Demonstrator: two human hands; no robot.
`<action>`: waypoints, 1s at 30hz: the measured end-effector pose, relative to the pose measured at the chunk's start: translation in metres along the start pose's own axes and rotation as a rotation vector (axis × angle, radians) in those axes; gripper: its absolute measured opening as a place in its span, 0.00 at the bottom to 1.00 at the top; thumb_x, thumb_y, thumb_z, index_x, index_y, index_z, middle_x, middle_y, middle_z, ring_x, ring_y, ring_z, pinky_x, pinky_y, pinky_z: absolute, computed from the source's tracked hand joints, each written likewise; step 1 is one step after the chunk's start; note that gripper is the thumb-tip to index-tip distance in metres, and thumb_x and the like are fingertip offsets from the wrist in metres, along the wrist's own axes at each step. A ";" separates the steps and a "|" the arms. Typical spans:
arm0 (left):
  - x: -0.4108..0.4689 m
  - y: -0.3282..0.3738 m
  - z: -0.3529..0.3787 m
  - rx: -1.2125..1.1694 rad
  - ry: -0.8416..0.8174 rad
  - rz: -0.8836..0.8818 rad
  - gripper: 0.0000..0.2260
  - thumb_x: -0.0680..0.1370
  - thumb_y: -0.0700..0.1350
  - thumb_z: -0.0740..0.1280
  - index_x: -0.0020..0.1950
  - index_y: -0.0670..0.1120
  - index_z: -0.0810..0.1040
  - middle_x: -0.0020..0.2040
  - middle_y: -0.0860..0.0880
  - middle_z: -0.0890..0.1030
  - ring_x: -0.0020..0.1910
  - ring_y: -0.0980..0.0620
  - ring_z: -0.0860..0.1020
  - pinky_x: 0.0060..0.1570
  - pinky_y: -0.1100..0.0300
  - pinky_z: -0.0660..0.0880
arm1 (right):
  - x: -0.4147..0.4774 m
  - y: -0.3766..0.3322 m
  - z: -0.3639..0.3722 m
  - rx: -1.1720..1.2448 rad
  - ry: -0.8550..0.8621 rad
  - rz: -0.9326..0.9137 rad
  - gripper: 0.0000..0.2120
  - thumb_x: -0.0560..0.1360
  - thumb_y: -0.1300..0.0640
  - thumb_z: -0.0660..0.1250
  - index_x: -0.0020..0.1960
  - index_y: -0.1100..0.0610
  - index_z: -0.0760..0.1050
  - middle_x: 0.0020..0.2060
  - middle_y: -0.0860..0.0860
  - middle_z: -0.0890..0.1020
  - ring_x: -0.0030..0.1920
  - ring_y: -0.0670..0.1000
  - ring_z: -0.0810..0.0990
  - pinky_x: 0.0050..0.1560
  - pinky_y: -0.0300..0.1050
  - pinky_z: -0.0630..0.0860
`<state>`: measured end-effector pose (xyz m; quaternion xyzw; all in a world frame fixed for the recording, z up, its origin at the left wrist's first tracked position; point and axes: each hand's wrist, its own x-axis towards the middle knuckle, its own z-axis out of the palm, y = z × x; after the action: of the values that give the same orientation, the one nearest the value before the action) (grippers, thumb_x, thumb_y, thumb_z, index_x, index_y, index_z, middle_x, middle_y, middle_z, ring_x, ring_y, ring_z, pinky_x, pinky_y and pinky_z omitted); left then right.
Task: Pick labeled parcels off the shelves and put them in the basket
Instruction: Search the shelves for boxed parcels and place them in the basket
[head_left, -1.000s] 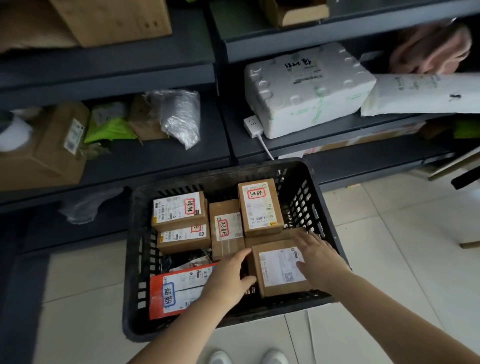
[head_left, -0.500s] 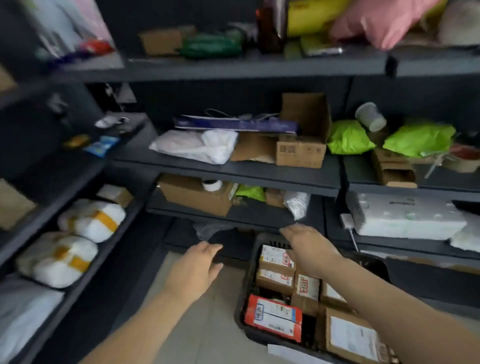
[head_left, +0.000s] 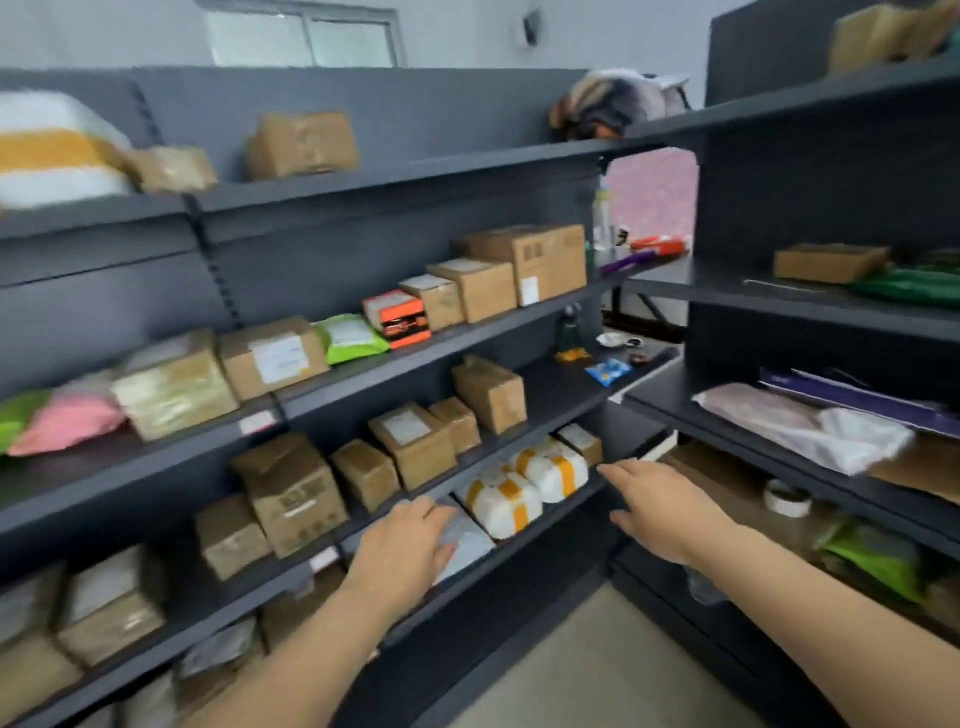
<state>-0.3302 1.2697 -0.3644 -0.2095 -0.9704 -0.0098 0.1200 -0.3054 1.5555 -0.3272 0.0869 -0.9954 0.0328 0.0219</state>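
Both hands were stretched out toward a tall dark grey shelf unit (head_left: 395, 124) on the person's left, and neither held anything. The left hand (head_left: 402, 551) had its fingers straight and slightly spread, palm down, over the front edge of a low shelf and over a flat grey bag (head_left: 470, 538) lying there. The blur made it impossible to tell whether the fingers touched the bag. The right hand (head_left: 667, 512) was open too, with its fingers extended and pointing left toward two white parcels (head_left: 501, 506) bound with yellow tape, which lay side by side on the same shelf just beyond the grey bag. A small labelled box (head_left: 581, 441) stood just behind them.

The parcels were all on the shelves. One level up stood a row of cardboard boxes, among them a labelled box (head_left: 413, 441) and a larger box (head_left: 293, 493) to its left. On the shelf above that were another labelled carton (head_left: 272, 356), a green bag (head_left: 350, 338), an orange box (head_left: 397, 317) and a big carton (head_left: 535, 260) further back, with a pink bag (head_left: 67, 421) at the far left.

A second dark shelf unit (head_left: 779, 171) stood on the right and carried a white plastic bag (head_left: 831, 431) and a roll of tape (head_left: 787, 499). Pale floor tiles (head_left: 597, 665) showed between the two units.
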 end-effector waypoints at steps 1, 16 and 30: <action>-0.019 -0.025 -0.011 0.018 0.012 -0.038 0.16 0.76 0.51 0.66 0.62 0.50 0.76 0.54 0.50 0.78 0.54 0.47 0.77 0.45 0.53 0.77 | 0.006 -0.030 -0.003 0.009 0.004 -0.035 0.25 0.78 0.50 0.61 0.73 0.54 0.60 0.68 0.51 0.69 0.68 0.53 0.67 0.67 0.45 0.65; -0.208 -0.231 -0.062 0.048 0.017 -0.464 0.20 0.80 0.55 0.58 0.71 0.52 0.67 0.64 0.54 0.71 0.63 0.54 0.71 0.59 0.60 0.71 | 0.062 -0.321 0.003 0.008 -0.074 -0.403 0.28 0.79 0.51 0.59 0.76 0.54 0.54 0.72 0.52 0.64 0.71 0.53 0.63 0.71 0.46 0.60; -0.200 -0.308 -0.041 0.071 -0.102 -0.679 0.19 0.80 0.53 0.59 0.71 0.53 0.66 0.66 0.53 0.70 0.63 0.54 0.70 0.58 0.60 0.71 | 0.161 -0.406 0.064 0.196 -0.146 -0.576 0.28 0.78 0.51 0.62 0.75 0.49 0.56 0.73 0.47 0.63 0.69 0.49 0.66 0.67 0.44 0.68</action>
<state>-0.2700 0.9052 -0.3619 0.1294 -0.9892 -0.0049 0.0683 -0.3957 1.1241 -0.3577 0.3693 -0.9209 0.1144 -0.0498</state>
